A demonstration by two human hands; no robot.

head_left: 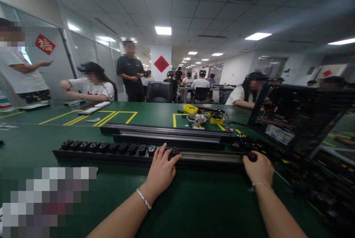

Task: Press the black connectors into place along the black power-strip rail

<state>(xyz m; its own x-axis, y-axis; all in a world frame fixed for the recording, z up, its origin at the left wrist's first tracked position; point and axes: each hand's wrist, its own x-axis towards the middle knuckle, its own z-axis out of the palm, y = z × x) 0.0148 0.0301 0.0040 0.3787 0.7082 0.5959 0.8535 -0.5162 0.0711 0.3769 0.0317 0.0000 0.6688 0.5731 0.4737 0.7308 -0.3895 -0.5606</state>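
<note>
A long black rail [210,157] lies across the table in front of me, its left part filled with a row of several small black round parts [113,148]. My left hand [162,167] rests over the row's right end with its fingers spread, the fingertips touching the last parts and the rail. At the rail's right end my right hand [259,169] is closed around a small black round part [252,156]. Whether that part touches the rail cannot be made out. Between my hands the rail's channel shows bare metal.
Two more black rails [166,130] lie just behind. Dark loose parts [313,186] are heaped at right, beside an open black case [288,119]. A metal bowl [196,119] and yellow bins [190,109] stand farther back. Co-workers [97,86] sit across the green table [116,201].
</note>
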